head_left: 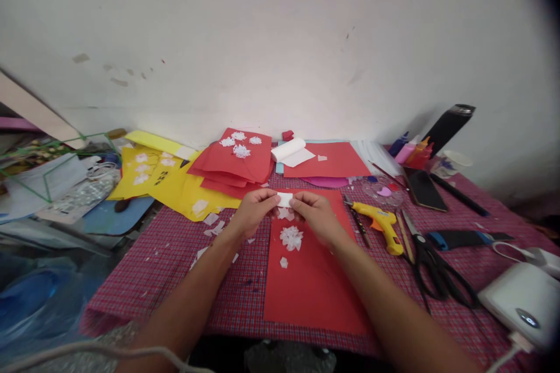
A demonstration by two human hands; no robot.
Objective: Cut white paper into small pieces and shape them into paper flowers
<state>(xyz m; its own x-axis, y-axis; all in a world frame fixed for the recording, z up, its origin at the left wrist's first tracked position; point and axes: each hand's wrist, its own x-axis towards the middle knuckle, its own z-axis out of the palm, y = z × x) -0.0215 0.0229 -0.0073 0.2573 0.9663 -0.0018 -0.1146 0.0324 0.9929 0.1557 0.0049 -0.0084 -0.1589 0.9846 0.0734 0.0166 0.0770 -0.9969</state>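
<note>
Between the fingertips of both hands is a small piece of white paper [285,199], held over the far part of a red paper sheet [312,291]. My left hand [258,208] pinches its left edge, and my right hand [315,215] pinches its right edge. Just below the hands, a ruffled white paper flower [291,238] lies on the red sheet. Nearer to me sits a smaller white paper piece [284,263]. Some white paper also shows right under the held piece, partly hidden by my fingers.
Red sheets with white flowers [256,166] and yellow paper [175,186] lie at the left back. A white paper roll [289,150] stands behind my hands. On the right are a yellow glue gun [380,222], black scissors [431,262], a utility knife [459,239], paint bottles [409,150] and a white device [522,303].
</note>
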